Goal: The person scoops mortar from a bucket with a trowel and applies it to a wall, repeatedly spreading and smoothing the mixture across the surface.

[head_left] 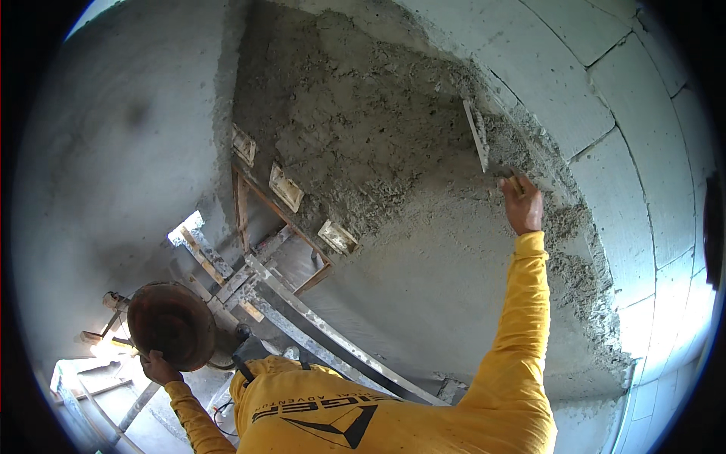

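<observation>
My right hand (523,206), on a raised arm in a yellow sleeve, is closed round the handle of a plastering trowel (476,138). Seen nearly edge-on, the trowel's blade lies at or close against the wet grey mortar (355,106) on the wall; whether it touches, I cannot tell. At lower left my left hand (160,368) grips the rim of a round, dark brown basin (172,325). The basin is tilted and its inside looks mostly bare. Rough mortar covers the upper wall, while a smoother band (423,295) lies below the trowel.
Pale block wall (628,166) runs down the right side, and a smooth grey wall (113,166) stands at left. Three electrical boxes (286,188) sit in the mortar beside a wooden strip (280,216). Long metal bars (333,340) and scaffold pieces lie below.
</observation>
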A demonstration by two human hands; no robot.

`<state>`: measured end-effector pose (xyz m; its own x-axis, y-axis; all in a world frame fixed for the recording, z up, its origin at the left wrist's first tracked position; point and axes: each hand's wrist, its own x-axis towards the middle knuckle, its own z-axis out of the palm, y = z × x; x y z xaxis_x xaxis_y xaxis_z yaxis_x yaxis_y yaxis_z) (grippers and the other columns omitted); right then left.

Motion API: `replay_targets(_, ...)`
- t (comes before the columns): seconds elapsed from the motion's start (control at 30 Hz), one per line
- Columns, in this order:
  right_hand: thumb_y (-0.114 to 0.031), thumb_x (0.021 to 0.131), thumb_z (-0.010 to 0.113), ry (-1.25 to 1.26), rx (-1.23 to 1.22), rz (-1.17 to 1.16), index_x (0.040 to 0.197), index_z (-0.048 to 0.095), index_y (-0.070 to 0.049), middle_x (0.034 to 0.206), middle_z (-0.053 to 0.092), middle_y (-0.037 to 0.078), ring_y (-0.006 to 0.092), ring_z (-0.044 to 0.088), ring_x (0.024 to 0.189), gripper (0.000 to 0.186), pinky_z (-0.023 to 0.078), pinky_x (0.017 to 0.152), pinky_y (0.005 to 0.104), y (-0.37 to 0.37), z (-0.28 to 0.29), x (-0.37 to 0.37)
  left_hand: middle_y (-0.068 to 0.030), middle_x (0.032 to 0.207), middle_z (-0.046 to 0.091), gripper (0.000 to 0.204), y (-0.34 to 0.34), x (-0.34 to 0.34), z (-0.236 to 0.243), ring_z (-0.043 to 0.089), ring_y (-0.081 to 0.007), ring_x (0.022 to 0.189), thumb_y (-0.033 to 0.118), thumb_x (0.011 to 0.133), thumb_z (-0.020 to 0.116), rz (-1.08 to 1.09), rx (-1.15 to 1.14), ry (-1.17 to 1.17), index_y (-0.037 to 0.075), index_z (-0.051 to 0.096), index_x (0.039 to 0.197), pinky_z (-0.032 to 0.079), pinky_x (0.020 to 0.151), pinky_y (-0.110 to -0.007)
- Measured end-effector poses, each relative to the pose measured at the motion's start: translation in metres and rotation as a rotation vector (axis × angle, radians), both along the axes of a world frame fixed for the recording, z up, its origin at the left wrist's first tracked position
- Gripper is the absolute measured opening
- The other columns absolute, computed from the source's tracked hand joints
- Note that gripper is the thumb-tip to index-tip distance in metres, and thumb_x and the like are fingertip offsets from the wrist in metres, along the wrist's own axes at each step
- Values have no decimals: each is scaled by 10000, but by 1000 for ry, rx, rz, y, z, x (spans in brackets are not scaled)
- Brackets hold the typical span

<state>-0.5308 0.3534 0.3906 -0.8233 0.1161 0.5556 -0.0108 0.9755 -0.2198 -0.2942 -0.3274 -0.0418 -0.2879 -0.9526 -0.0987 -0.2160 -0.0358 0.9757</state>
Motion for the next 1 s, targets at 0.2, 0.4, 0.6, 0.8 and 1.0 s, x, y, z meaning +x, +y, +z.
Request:
replay_targets(0.2, -255, 913, 651, 100, 489, -89, 1204, 668, -137, 964, 673, 99, 314, 695, 825, 314, 558, 706, 428, -17, 28, 26, -83, 819, 622, 147, 6, 7, -7, 532, -190, 713, 73, 747, 547, -1, -61, -69, -30, 595, 840, 446, 682, -345)
replay_targets(0.4, -228, 891, 684, 103, 505, -71, 1196, 667, -140, 934, 685, 60, 244, 689, 725, 318, 558, 610, 389, -70, 21, 28, -52, 758, 570, 93, 7, -8, -7, 485, -166, 665, 66, 744, 549, 10, -18, 4, -10, 570, 794, 424, 641, -332)
replay_targets(0.6, -193, 890, 735, -215, -88, 541, 1204, 669, -62, 850, 684, 79, 133, 628, 666, 346, 534, 599, 290, -145, -29, -49, -52, 752, 565, 85, -10, 36, -1, 500, -176, 682, 79, 748, 565, 89, -20, -74, -2, 571, 774, 435, 654, -331)
replay_targets(0.8, -239, 988, 603, -208, -331, 181, 962, 676, -16, 832, 638, 60, 149, 573, 750, 236, 481, 696, 319, -104, -129, -176, -170, 788, 638, 180, -28, 46, -48, 609, -390, 798, 245, 753, 622, -244, -1068, -440, 79, 613, 682, 487, 699, -498)
replay_targets(1.0, -210, 1009, 558, -344, -347, 647, 804, 504, -56, 653, 452, -28, 59, 365, 548, 262, 299, 487, 233, -167, -200, -130, -106, 724, 602, 117, 62, -40, 19, 543, -190, 665, 97, 753, 568, 102, 200, -8, -7, 621, 763, 441, 616, -361)
